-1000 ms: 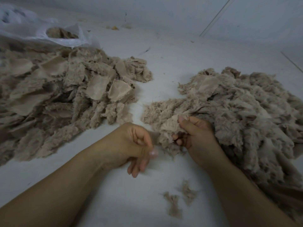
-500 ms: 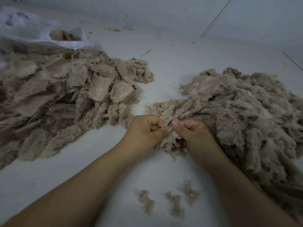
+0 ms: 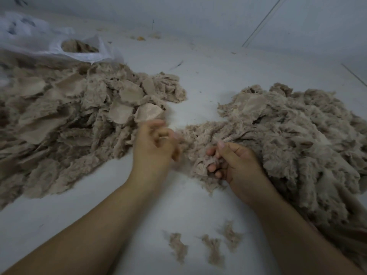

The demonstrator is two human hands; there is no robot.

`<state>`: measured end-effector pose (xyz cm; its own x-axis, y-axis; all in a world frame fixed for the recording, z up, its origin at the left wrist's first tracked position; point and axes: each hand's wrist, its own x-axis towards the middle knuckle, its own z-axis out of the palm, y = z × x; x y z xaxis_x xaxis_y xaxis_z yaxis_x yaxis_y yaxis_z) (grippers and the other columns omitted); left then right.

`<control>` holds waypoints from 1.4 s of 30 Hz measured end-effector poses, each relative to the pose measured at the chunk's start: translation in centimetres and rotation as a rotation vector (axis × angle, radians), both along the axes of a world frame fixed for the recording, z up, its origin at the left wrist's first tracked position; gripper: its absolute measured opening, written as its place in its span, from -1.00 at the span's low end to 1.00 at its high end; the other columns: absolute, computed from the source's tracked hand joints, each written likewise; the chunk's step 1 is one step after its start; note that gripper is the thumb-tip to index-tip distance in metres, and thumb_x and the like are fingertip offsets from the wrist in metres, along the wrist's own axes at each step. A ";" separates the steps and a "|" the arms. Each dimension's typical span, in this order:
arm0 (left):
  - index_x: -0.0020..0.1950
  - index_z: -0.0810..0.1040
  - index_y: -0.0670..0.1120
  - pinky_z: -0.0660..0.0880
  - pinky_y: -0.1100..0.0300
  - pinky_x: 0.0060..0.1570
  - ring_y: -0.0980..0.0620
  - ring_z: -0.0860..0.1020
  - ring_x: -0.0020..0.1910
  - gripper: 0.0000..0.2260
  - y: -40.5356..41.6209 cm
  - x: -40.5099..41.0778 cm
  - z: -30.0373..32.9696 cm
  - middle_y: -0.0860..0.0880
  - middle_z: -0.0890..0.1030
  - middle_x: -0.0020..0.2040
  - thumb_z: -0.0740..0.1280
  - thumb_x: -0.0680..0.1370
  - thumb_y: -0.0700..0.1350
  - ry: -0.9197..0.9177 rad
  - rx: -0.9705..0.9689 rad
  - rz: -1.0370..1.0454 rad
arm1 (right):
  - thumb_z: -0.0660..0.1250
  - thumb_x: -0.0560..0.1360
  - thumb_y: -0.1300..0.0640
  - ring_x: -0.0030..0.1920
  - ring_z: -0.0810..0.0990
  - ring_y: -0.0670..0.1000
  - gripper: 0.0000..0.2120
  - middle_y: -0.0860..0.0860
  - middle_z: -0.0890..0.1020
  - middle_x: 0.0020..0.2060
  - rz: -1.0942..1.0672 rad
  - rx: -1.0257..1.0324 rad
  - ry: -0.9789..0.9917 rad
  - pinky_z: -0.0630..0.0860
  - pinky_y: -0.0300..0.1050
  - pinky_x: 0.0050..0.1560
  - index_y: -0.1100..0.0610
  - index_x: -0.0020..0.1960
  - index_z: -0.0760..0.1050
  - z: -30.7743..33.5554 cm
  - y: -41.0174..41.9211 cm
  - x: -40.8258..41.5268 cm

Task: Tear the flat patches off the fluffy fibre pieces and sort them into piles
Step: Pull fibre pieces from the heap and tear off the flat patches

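Pinching a fluffy piece (image 3: 200, 163) beside its pile (image 3: 297, 139), the right hand (image 3: 236, 165) anchors it, apparently for tearing, while the left hand's (image 3: 156, 147) blurred grip is unreadable.

Looks like a small hand-sorting workroom, textile or faux-fur scrap processing, not a home. Work is done low down on a plain pale floor (image 3: 208, 80) that runs up to a bare pale wall (image 3: 198, 14), no furniture in sight. Two big heaps of beige fluffy fibre offcuts sit on it: left pile (image 3: 69, 120) shows many flat backing patches on top, right pile (image 3: 288, 139) is mostly fluff. A thin white plastic bag (image 3: 87, 54) at far left lies open with more of the same stuff inside (bulk material, clearly). Loose tufts (image 3: 212, 249) and bits of lint litter the surface. Dim, bluish lighting, bare arms working.
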<state>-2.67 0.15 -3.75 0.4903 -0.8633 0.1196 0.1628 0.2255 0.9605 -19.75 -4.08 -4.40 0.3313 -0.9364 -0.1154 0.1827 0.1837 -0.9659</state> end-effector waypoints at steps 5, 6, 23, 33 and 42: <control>-0.16 0.57 -0.08 0.33 0.33 -0.36 0.20 0.38 -0.38 -0.66 0.5 -1.1 -1.5 0.10 0.49 -0.31 0.60 0.25 0.05 -0.726 0.005 -0.345 | 0.18 0.66 0.15 -0.53 0.49 -0.08 -0.69 0.01 0.68 -0.27 -0.071 0.038 -0.033 0.36 -0.28 -0.55 0.17 -0.25 0.42 0.2 0.1 0.1; -0.18 0.58 -0.12 0.33 0.30 -0.33 0.18 0.39 -0.36 -0.70 0.5 -1.1 -1.6 0.07 0.49 -0.31 0.60 0.27 -0.02 -0.897 -0.031 -0.321 | 0.17 0.67 0.15 -0.54 0.49 -0.09 -0.70 0.01 0.68 -0.28 -0.079 0.044 -0.031 0.35 -0.29 -0.56 0.19 -0.22 0.44 0.3 0.1 0.1; -0.10 0.52 -0.19 0.50 0.13 -0.44 -0.07 0.52 -0.43 -0.93 0.0 -1.4 -1.6 -0.21 0.56 -0.32 0.31 0.58 -0.30 -0.073 0.078 -0.334 | 0.36 0.54 0.21 -0.52 0.49 -0.07 -0.94 -0.01 0.56 -0.46 -0.018 -0.038 0.035 0.43 -0.26 -0.52 0.13 -0.12 0.52 -0.2 -0.1 0.0; -0.19 0.44 -0.08 0.19 0.34 -0.56 0.19 0.20 -0.57 -0.77 -0.4 -1.2 -1.4 0.10 0.34 -0.52 0.20 0.62 -0.33 -0.123 0.042 -0.070 | 0.23 0.63 0.28 -0.62 0.27 -0.14 -0.80 0.02 0.48 -0.34 -0.186 0.068 -0.014 0.25 -0.33 -0.60 0.17 -0.16 0.48 0.3 -0.4 0.4; -0.19 0.46 -0.05 0.23 0.25 -0.56 0.09 0.22 -0.57 -0.77 -0.3 -0.6 -1.1 0.02 0.34 -0.50 0.20 0.65 -0.23 0.166 0.066 -0.024 | 0.13 0.66 0.30 -0.54 0.19 -0.14 -0.73 0.04 0.39 -0.39 -0.131 0.076 -0.057 0.13 -0.34 -0.60 0.19 -0.16 0.48 0.4 -0.5 0.2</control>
<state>-3.23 -0.18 -4.84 0.4777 -0.8783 -0.0186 0.3251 0.1571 0.9326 -19.57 -4.61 -4.04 0.2154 -0.9613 -0.1720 0.2644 0.2269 -0.9373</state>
